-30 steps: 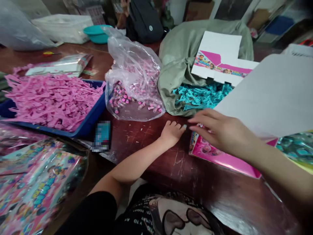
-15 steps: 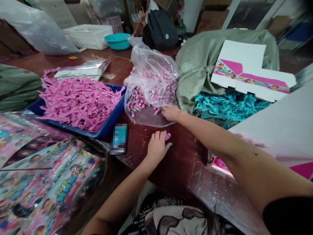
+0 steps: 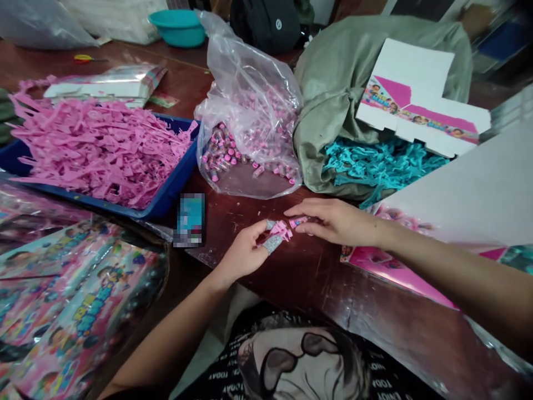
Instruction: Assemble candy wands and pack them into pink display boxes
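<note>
Between the thumb and finger of my left hand [image 3: 249, 248] is a pink plastic piece [image 3: 281, 230]; silvery wraps cover those fingertips. My right hand [image 3: 333, 221] pinches a small pink-capped tube [image 3: 298, 222], its end close to the pink piece. Whether the two touch is too small to tell. Just beyond my hands, a clear plastic bag [image 3: 266, 186] holds many similar pink-capped tubes. To the left, a blue tray [image 3: 166, 191] is heaped with pink plastic pieces [image 3: 104, 147].
A phone [image 3: 189, 219] lies left of my hands. Teal plastic pieces [image 3: 383, 164] spill from a green sack [image 3: 328, 105] topped by a printed carton [image 3: 416, 100]. Printed packages [image 3: 83, 311] fill the near left. A teal basin [image 3: 178, 28] and scissors [image 3: 83, 58] are farther back.
My right hand has come out of the clear bag toward me with a pink-capped tube. My left hand has turned, bringing its pink piece near that tube. The view has tilted down.
</note>
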Demonstrator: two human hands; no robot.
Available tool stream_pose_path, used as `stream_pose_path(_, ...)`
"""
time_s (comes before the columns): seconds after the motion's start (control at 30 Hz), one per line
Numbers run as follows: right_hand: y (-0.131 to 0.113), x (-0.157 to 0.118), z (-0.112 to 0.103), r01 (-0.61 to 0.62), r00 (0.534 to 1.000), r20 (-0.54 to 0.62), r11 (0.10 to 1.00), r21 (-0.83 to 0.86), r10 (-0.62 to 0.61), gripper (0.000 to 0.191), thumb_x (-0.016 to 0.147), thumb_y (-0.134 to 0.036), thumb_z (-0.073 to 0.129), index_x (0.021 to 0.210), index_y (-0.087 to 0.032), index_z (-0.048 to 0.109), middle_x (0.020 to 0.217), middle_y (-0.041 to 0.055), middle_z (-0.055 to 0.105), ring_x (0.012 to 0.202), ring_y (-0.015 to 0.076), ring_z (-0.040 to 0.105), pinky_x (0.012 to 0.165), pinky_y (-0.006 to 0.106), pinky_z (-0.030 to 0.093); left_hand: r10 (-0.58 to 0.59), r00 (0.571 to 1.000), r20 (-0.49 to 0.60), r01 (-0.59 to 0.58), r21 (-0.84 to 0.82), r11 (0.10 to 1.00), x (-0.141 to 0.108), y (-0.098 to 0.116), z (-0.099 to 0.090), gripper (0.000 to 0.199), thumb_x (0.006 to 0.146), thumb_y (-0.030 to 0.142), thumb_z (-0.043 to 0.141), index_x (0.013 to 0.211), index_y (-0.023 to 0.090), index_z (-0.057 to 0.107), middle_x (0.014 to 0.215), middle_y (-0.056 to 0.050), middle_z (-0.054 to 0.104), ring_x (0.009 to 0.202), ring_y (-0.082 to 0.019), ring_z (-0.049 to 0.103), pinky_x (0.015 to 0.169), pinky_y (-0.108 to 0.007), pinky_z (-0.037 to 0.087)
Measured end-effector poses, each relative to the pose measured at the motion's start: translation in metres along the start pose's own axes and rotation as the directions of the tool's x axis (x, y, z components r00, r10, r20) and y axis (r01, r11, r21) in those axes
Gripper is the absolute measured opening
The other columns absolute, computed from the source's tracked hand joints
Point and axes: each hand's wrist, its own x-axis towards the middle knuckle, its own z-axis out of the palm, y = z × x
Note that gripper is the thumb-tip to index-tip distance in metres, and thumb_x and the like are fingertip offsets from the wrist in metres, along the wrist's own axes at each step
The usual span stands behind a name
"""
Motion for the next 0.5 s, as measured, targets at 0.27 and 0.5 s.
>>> stream_pose_path(0.27, -0.014, -0.053, 0.019, -0.017, 0.975, -0.221, 0.997, 0.071, 0.033, 0.025, 0.098, -0.037, 0.058, 0.119, -0.023, 0.064, 0.107, 0.0064, 0.071, 0.095, 0.0176, 0.068, 0.081, 0.031, 0.054, 0.039, 0.989, 0.141, -0.072, 0.233, 0.970, 0.000, 0.034, 0.025, 0.020, 0.090, 0.019, 0.056, 0.103, 0.019, 0.071, 0.092, -0.004, 0.070, 0.082, -0.018, 0.063, 0.075, -0.030, 0.050)
stream_pose_path(0.5, -0.024, -0.083, 0.038, -0.038, 0.940, -0.338, 0.999, 0.035, 0.048, 0.021, 0.099, -0.032, 0.057, 0.117, -0.022, 0.063, 0.104, 0.0076, 0.071, 0.095, 0.0188, 0.067, 0.084, 0.034, 0.055, 0.184, 0.973, 0.140, -0.229, 0.463, 0.856, -0.001, 0.035, 0.052, 0.027, 0.088, 0.010, 0.050, 0.098, 0.021, 0.073, 0.089, -0.004, 0.070, 0.080, -0.017, 0.064, 0.071, -0.029, 0.050)
